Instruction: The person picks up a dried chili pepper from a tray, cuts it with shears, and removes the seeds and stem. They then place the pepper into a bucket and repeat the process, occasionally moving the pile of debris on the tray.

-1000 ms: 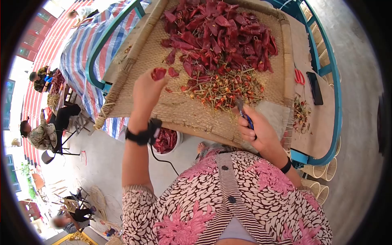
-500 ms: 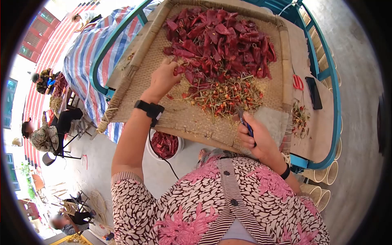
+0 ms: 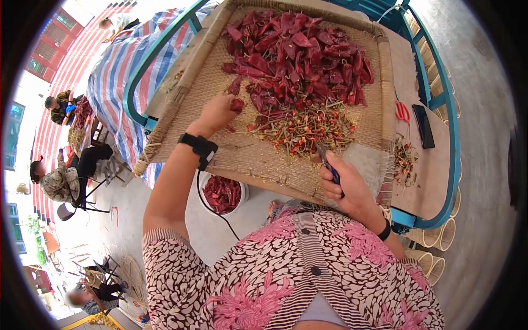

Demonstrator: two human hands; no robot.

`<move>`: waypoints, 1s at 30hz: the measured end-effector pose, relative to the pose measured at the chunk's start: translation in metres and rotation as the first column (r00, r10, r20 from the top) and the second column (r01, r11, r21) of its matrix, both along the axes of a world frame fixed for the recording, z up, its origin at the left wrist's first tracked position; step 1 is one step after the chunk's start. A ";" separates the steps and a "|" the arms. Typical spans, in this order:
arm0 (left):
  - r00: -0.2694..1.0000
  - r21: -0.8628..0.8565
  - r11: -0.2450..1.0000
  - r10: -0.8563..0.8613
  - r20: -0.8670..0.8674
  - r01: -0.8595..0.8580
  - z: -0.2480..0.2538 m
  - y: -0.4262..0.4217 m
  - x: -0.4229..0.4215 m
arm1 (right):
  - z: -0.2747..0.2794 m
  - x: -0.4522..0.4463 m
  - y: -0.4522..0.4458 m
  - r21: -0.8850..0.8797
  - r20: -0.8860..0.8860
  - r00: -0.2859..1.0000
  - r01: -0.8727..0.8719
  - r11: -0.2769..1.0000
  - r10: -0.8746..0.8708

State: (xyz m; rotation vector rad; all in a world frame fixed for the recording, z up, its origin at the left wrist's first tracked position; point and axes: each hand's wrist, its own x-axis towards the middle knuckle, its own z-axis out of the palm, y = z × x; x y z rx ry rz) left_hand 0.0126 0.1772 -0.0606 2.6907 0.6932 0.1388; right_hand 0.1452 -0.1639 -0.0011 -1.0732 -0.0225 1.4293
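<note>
My left hand [image 3: 216, 115] is closed on a dried red chili pepper [image 3: 237, 105], at the left of a woven tray [image 3: 192, 91]. Another pepper lies just beyond its fingers. A heap of dried red peppers [image 3: 300, 52] fills the far part of the tray. Nearer to me lies a pile of cut stems and caps [image 3: 313, 129], with yellow seeds scattered around. My right hand [image 3: 351, 186] grips small snips [image 3: 333, 169] with dark blue handles. Their tips point at the near edge of the stem pile.
Below the tray's near edge stands a white bucket [image 3: 245, 193] of red peppers. Red-handled scissors [image 3: 402, 112], a black phone [image 3: 423, 126] and more stems [image 3: 405, 164] lie to the right, inside a blue metal rail [image 3: 454, 159]. Several people sit at the left.
My left hand has drawn back slightly left and toward me, away from the heap, with a pepper in its fingers. My right hand and the snips have barely moved.
</note>
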 end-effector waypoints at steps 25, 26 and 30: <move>0.668 -0.882 -0.089 0.689 0.282 0.464 0.057 -0.183 -0.030 | 0.026 -0.019 0.017 0.080 0.924 0.382 -0.187 0.979 -0.003; 0.663 -0.857 -0.145 0.700 0.264 0.494 0.051 -0.185 -0.028 | 0.019 -0.019 0.018 0.145 0.872 0.488 -0.166 0.975 -0.047; 0.710 -0.778 -0.340 0.679 0.185 0.528 0.034 -0.185 -0.023 | 0.017 -0.023 0.027 0.214 0.791 0.596 -0.054 0.975 -0.140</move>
